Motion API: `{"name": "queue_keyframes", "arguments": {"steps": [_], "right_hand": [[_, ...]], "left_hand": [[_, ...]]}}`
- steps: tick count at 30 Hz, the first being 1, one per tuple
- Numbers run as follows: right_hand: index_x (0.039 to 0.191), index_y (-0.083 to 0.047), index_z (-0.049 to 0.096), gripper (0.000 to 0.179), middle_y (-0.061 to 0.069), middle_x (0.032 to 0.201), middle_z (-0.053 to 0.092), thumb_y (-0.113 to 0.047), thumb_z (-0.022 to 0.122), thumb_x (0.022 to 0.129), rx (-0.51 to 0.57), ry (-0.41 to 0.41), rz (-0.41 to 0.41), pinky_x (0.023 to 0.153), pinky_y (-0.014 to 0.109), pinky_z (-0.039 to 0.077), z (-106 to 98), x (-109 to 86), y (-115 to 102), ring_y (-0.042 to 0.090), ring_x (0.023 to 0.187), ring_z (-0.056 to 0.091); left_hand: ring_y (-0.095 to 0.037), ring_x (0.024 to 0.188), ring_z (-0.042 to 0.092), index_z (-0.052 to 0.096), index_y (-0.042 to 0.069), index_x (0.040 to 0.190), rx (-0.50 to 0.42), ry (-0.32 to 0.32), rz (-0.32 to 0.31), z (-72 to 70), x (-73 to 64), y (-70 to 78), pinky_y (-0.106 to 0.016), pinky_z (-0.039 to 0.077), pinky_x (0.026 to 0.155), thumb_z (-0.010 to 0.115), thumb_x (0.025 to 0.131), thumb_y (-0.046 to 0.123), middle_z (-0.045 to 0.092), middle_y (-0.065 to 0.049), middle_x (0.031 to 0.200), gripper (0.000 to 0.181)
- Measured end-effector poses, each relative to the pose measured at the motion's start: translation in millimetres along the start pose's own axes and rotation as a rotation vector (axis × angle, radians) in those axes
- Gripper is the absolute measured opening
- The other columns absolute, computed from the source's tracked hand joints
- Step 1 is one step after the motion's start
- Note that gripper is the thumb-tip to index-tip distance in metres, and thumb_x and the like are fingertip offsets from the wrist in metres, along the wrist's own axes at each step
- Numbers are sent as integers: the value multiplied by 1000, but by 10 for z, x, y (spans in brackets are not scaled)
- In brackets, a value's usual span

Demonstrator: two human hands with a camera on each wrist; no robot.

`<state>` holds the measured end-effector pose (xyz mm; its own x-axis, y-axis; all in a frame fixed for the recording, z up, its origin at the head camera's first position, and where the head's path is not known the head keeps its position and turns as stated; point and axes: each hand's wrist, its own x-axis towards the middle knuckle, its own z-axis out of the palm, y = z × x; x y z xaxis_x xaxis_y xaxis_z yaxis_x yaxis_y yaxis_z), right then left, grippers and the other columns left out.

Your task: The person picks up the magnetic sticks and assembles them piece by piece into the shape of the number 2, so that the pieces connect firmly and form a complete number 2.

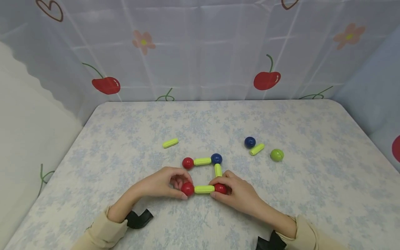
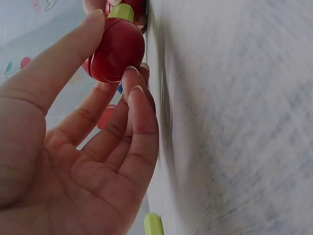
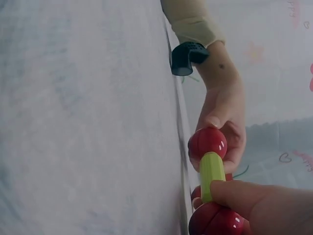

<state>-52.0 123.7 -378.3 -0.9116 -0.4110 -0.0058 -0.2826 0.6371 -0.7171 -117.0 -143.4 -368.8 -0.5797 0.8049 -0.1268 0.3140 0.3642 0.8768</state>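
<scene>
left hand (image 1: 168,182) pinches a red ball (image 1: 188,189), right hand (image 1: 240,195) grips another red ball (image 1: 221,189), low centre, head view. curtain (image 3: 274,88) kinda reads "ppy" sideways, top right, right wrist view.

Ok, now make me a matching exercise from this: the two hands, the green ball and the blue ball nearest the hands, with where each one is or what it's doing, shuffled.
Column one
1. Left hand
2. Right hand
3. Green ball
4. Blue ball nearest the hands

Column two
A. At the far right corner of the joined shape
B. Gripping at the near right red ball
C. Loose, to the right of every other ball
D. Holding the near left red ball

Pairs: 1-D, 2-B, 3-C, 4-A
</scene>
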Motion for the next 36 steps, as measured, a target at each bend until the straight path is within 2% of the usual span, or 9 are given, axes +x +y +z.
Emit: {"name": "queue_keyframes", "arguments": {"steps": [6,10,12,17,19,23,27,32,36], "right_hand": [[100,-27,68,20,-7,80,44,-31,73,82,-5,23,29,49,23,38,23,-2,-10,8,61,44],[100,-27,68,19,-7,81,45,-31,73,82,-7,29,24,49,23,39,18,-1,-11,8,61,44],[99,-27,68,19,-7,81,45,-30,74,81,-11,31,19,49,23,39,16,1,-11,8,61,44],[99,-27,68,19,-7,80,44,-29,75,81,-15,34,17,49,23,39,18,2,-10,9,61,44],[98,-27,68,19,-7,80,44,-28,75,81,-12,32,18,49,23,39,23,-2,-8,8,61,44],[98,-27,68,19,-6,81,44,-27,75,81,1,23,17,50,23,39,33,-11,-7,8,61,45],[98,-27,68,19,-6,81,44,-28,75,81,6,22,15,49,23,39,32,-13,-6,8,61,45],[98,-27,68,19,-7,81,44,-28,75,81,-3,32,10,49,23,39,27,-8,2,8,61,44],[98,-27,68,19,-7,81,44,-29,75,80,-12,35,10,49,23,38,32,-8,10,8,60,44]], "left_hand": [[-13,72,55,63,12,105,-17,-7,6,-10,-3,-7,-27,49,67,78,78,19,58,0,80,32],[-15,74,57,64,8,109,7,36,33,-141,-31,-47,-29,50,69,74,82,17,61,-1,90,30],[-15,77,58,64,5,109,62,125,32,-265,-49,-53,-29,50,70,73,83,14,62,-1,92,29],[-19,82,57,64,1,109,301,448,-25,-585,23,-70,-34,49,71,71,84,8,62,-6,92,27],[-23,85,57,63,1,112,378,516,-68,-670,105,-101,-38,48,73,71,84,8,62,-11,97,30],[-27,90,55,61,1,118,464,480,-176,-752,279,-175,-41,46,75,72,83,12,59,-15,103,38],[-24,81,54,65,3,109,521,417,-250,-770,400,-235,-38,45,71,73,83,15,60,-9,92,29],[-21,76,56,67,5,98,529,455,-252,-767,391,-231,-37,45,69,71,84,14,62,-5,83,17],[-22,78,58,66,2,97,442,451,-221,-736,291,-197,-38,48,71,71,84,12,63,-6,85,18]]}}
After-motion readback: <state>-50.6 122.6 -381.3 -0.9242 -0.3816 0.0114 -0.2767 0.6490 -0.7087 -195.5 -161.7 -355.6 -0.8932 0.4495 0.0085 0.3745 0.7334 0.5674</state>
